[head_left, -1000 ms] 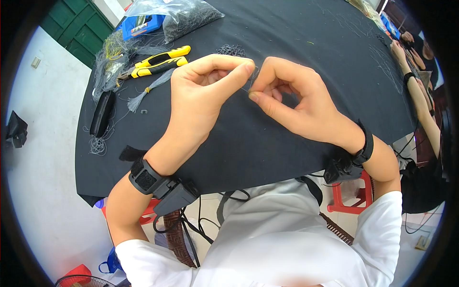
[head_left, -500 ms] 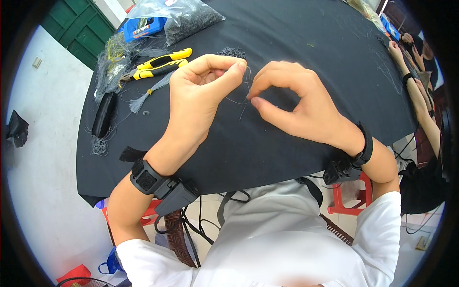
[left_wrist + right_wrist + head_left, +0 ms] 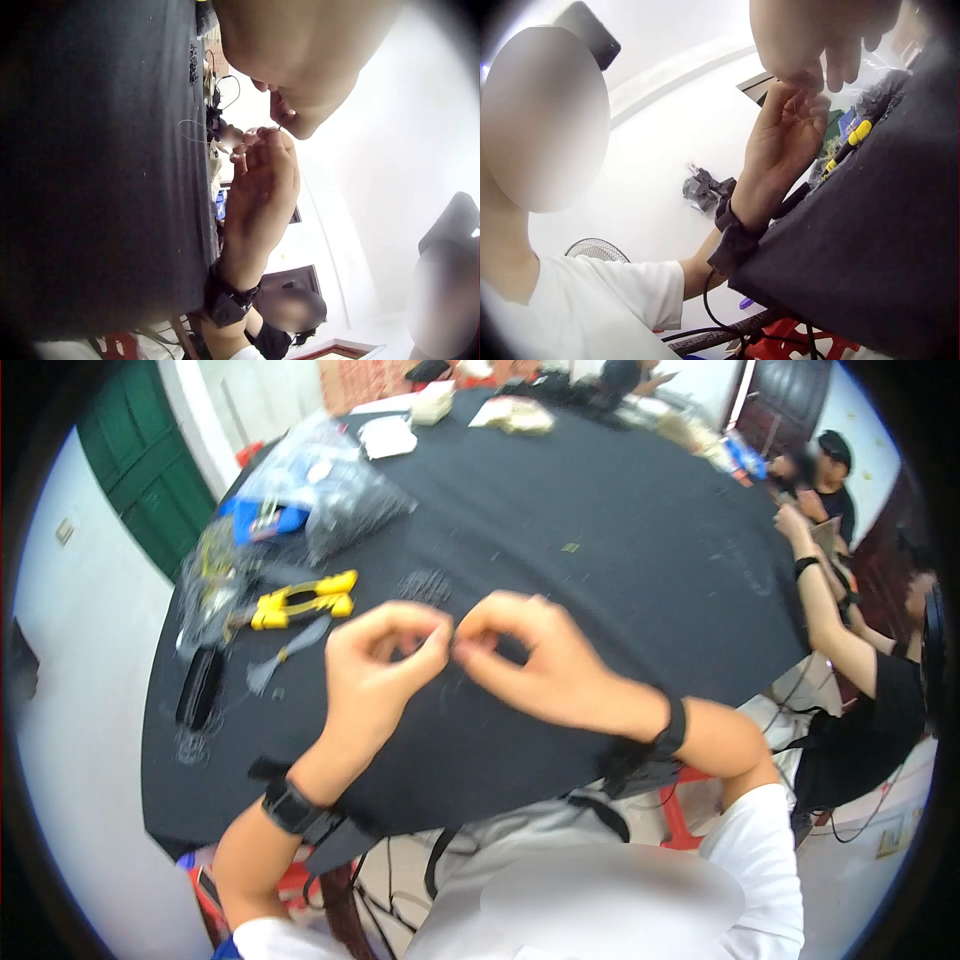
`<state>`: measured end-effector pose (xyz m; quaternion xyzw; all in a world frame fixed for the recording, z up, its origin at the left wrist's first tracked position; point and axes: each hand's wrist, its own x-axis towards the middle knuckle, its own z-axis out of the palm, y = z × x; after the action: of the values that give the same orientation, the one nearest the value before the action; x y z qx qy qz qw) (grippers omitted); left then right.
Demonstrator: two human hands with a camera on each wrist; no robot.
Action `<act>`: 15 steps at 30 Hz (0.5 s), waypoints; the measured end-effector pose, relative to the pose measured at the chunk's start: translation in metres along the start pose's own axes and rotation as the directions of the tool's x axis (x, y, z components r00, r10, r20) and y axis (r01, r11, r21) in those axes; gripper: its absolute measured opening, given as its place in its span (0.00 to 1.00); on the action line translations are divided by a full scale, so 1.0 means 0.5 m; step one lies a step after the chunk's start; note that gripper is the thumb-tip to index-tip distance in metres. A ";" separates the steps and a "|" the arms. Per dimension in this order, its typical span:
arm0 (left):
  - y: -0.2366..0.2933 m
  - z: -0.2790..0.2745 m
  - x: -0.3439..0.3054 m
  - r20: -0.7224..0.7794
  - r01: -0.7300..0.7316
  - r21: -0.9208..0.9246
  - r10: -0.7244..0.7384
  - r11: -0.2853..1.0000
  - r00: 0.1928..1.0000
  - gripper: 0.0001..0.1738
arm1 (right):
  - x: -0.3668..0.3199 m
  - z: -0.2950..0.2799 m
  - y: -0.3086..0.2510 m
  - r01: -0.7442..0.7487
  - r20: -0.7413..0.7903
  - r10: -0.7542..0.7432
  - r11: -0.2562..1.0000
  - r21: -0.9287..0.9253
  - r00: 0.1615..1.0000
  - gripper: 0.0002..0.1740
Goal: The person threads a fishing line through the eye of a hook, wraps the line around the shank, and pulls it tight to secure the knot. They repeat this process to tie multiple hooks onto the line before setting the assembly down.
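My left hand (image 3: 375, 675) and right hand (image 3: 545, 660) meet fingertip to fingertip above the black-covered table (image 3: 520, 760). Each pinches between thumb and forefinger. A thin, pale fishing line (image 3: 193, 123) runs from the pinched fingertips and hangs in a loose loop in the left wrist view. Fine strands also show at the left palm in the right wrist view. Beyond the hands lies a small pile of dark, thin pieces (image 3: 425, 586). The tiny details between the fingertips are blurred.
Yellow-and-black pliers (image 3: 303, 600), a tied bundle of grey line (image 3: 288, 655) and a black case (image 3: 201, 688) lie on the left. Behind them are tangled line (image 3: 212, 585), a blue box (image 3: 262, 523) and a plastic bag (image 3: 350, 510). Another person's arm (image 3: 822, 595) reaches in at right.
The head view has tilted up, showing more of the far table. My right hand, a little apart from the left half a second ago, is now back against its fingertips.
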<state>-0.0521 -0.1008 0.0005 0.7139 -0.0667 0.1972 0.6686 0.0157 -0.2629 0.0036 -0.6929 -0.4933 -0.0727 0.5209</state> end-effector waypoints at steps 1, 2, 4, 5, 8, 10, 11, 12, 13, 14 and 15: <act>0.004 0.001 0.001 0.004 -0.016 0.014 0.016 1.000 1.000 0.05 | 0.003 -0.006 -0.008 -0.003 0.026 0.003 1.000 -0.002 1.000 0.04; 0.008 0.001 0.001 0.006 -0.020 0.035 0.019 0.999 1.000 0.05 | 0.004 -0.009 -0.014 -0.014 0.052 0.013 1.000 0.007 0.999 0.04; 0.011 0.001 0.000 0.018 -0.064 0.042 0.063 0.997 0.998 0.05 | 0.006 -0.013 -0.018 -0.034 0.063 0.033 0.999 0.014 0.997 0.04; 0.015 0.001 0.000 0.035 -0.097 0.074 0.094 0.993 0.995 0.05 | 0.005 -0.012 -0.017 -0.031 0.048 0.029 0.999 0.025 0.998 0.05; 0.016 0.003 -0.001 0.039 -0.140 0.129 0.136 0.982 0.990 0.05 | 0.008 -0.017 -0.009 -0.023 0.059 0.024 1.000 -0.019 0.998 0.06; 0.010 0.003 0.002 0.040 -0.153 0.137 0.149 0.979 0.988 0.05 | 0.011 -0.022 -0.014 -0.042 0.084 0.040 0.999 0.021 0.996 0.07; 0.008 0.002 0.003 0.045 -0.167 0.145 0.162 0.975 0.986 0.05 | 0.011 -0.022 -0.011 -0.055 0.102 0.052 0.998 0.026 0.993 0.08; 0.007 0.000 0.002 0.051 -0.176 0.155 0.170 0.972 0.984 0.05 | 0.009 -0.021 -0.010 -0.071 0.121 0.066 0.997 0.035 0.990 0.08; 0.007 0.000 0.002 0.052 -0.170 0.148 0.164 0.974 0.985 0.05 | 0.008 -0.019 -0.010 -0.091 0.124 0.082 0.994 0.065 0.989 0.08; 0.009 0.002 0.001 0.057 -0.173 0.156 0.166 0.972 0.984 0.05 | 0.007 -0.019 -0.009 -0.111 0.129 0.098 0.989 0.097 0.987 0.08; 0.012 0.003 0.001 0.061 -0.176 0.164 0.168 0.971 0.984 0.05 | 0.007 -0.019 -0.007 -0.132 0.135 0.114 0.983 0.129 0.984 0.08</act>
<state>-0.0534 -0.1026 0.0060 0.7641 -0.1270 0.2424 0.5842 0.0188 -0.2683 0.0122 -0.6878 -0.4856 0.0382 0.5383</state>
